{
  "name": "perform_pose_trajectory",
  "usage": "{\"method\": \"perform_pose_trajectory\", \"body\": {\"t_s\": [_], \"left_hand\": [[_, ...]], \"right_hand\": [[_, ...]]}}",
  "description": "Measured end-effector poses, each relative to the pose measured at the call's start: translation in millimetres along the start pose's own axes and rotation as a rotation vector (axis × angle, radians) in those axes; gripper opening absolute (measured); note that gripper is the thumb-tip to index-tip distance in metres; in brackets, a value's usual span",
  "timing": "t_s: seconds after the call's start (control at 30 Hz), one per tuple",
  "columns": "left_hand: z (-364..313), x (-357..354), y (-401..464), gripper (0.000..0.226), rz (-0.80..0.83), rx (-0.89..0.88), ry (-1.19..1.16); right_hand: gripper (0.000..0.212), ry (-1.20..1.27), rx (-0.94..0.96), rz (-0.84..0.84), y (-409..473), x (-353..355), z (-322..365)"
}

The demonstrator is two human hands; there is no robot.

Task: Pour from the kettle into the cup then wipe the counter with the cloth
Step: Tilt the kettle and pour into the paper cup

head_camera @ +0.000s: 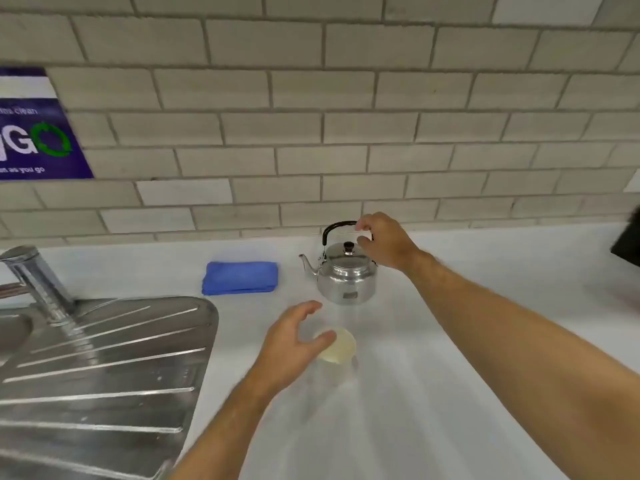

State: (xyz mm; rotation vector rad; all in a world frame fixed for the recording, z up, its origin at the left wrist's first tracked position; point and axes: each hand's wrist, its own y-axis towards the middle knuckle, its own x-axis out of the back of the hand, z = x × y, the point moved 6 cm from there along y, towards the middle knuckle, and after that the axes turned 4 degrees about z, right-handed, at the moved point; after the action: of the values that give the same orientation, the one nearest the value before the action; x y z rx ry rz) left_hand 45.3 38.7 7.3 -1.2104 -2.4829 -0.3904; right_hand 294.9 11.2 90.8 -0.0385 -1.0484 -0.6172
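Observation:
A shiny metal kettle [348, 278] with a black arched handle stands upright on the white counter [433, 375], spout pointing left. My right hand [386, 242] is at the handle's right end, fingers spread around it but not closed. A pale, blurred cup [341, 349] stands in front of the kettle. My left hand [294, 344] hovers open at the cup's left side, thumb over its rim. A folded blue cloth [241, 277] lies left of the kettle.
A steel sink drainer [104, 375] and tap [34, 275] fill the left side. A tiled wall [311, 133] with a purple sign [31, 133] runs behind the counter. A dark object [628, 244] sits at the right edge.

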Motion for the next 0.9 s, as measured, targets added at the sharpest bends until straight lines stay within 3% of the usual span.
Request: {"method": "perform_pose_trajectory", "body": {"t_s": [0.13,0.3,0.9], "left_hand": [[23,-27,-5,0.070,0.058,0.090,-0.050],[44,-40,-7,0.066,0.012,0.168,-0.120],[56,-60,-15,0.069,-0.028,0.291,-0.337]], "right_hand": [[0.044,-0.063,-0.047,0.072,28,-15,-15],[0.050,-0.097,-0.126,0.177,70,-33,-38],[0.081,0.022,-0.268,0.090,46,-34,-55]]}}
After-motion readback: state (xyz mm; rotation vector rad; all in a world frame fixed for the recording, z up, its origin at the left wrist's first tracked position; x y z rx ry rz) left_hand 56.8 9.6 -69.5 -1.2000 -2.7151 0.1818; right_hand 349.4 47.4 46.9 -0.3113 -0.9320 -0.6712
